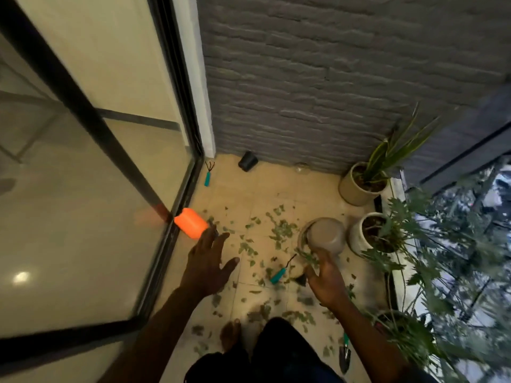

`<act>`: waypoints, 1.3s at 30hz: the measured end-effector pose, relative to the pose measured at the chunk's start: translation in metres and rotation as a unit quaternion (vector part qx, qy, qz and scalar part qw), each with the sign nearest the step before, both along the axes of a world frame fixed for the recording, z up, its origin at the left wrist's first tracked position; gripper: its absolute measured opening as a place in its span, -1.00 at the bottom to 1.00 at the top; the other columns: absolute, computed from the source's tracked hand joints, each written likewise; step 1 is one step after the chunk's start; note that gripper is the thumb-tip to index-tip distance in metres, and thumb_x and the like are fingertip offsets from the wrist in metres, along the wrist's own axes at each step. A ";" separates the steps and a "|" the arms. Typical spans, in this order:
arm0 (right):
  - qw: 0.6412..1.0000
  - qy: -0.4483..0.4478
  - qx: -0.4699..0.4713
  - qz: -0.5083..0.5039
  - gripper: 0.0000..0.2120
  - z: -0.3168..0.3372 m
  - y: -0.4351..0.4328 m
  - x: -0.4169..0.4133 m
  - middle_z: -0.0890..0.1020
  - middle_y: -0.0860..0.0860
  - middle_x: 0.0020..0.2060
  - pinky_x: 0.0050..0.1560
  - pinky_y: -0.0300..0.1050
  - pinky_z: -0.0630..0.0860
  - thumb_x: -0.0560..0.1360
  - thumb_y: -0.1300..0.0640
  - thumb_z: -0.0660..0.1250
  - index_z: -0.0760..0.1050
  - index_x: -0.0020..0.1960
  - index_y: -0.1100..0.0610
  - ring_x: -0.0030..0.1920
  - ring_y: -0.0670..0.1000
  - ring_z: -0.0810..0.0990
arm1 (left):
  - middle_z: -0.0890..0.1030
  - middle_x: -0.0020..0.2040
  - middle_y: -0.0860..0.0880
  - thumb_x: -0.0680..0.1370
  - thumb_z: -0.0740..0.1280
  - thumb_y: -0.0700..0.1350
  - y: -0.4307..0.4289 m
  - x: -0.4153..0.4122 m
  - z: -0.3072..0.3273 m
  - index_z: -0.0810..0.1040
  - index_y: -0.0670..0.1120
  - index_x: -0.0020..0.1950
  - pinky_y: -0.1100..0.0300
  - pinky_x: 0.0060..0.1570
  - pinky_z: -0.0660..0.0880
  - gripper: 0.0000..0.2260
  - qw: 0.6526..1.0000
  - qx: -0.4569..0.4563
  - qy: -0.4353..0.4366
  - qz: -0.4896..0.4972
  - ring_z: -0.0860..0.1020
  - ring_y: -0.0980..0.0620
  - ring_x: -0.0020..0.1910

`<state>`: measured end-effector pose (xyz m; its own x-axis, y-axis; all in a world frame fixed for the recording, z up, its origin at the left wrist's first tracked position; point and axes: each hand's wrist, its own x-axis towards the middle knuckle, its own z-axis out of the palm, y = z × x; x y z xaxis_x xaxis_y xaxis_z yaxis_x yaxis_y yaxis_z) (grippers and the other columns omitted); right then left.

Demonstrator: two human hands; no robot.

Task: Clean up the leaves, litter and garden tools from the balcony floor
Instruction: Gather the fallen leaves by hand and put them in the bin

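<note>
1. Orange container (190,223) lies on its side against the door frame, left of centre. The left hand (207,261) reaches up-frame toward it on a nearly straight arm, palm down, fingers spread wide and holding nothing. Whether the fingertips touch the container cannot be told.
2. Right of centre, the right hand (327,280) is raised with the wrist bent back, its fingers curving up against the lower edge of a tipped grey pot (326,234). A leafy sprig (309,255) sits at its fingertips, and I cannot tell whether the hand grips it or only touches it.
3. Green leaves (279,230) are scattered over the tiled floor (249,189), between the hands and below them.
4. A teal-handled tool (278,275) lies between the hands. A teal-handled hand rake (208,175) lies higher up by the door corner. A trowel (345,355) lies at lower right, beside the right forearm.
5. A small black pot (248,160) lies on its side at the foot of the grey brick wall (331,78). Two pale planted pots (356,189) stand at right, and a glass door (83,161) fills the left.
</note>
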<state>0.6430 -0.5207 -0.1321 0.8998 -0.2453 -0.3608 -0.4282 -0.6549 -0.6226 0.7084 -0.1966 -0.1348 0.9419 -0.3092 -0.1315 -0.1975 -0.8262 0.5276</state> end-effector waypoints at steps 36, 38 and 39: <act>0.829 0.072 0.065 -0.551 -0.42 -0.063 -0.089 0.415 0.37 0.23 0.53 0.42 0.05 0.36 0.67 0.05 0.27 0.22 0.60 0.25 0.49 0.25 0.38 | 0.20 0.65 -0.05 0.69 0.19 0.17 -0.320 0.612 -0.040 0.15 0.05 0.66 -0.06 0.51 0.25 -0.43 0.913 0.042 0.156 -0.374 0.20 -0.08 0.61; 0.818 0.083 0.060 -0.566 -0.40 -0.061 -0.080 0.438 0.37 0.25 0.52 0.41 0.05 0.35 0.67 0.00 0.26 0.21 0.61 0.25 0.48 0.26 0.39 | 0.23 0.63 -0.05 0.69 0.17 0.20 -0.337 0.641 -0.044 0.17 0.05 0.65 -0.05 0.50 0.28 -0.44 0.895 0.049 0.186 -0.403 0.23 -0.09 0.59; 0.810 0.081 0.055 -0.579 -0.40 -0.060 -0.079 0.450 0.37 0.27 0.51 0.40 0.07 0.34 0.67 -0.02 0.24 0.22 0.60 0.26 0.47 0.28 0.38 | 0.24 0.62 -0.04 0.67 0.14 0.25 -0.347 0.654 -0.048 0.19 0.05 0.64 -0.04 0.49 0.29 -0.42 0.881 0.052 0.199 -0.427 0.24 -0.09 0.58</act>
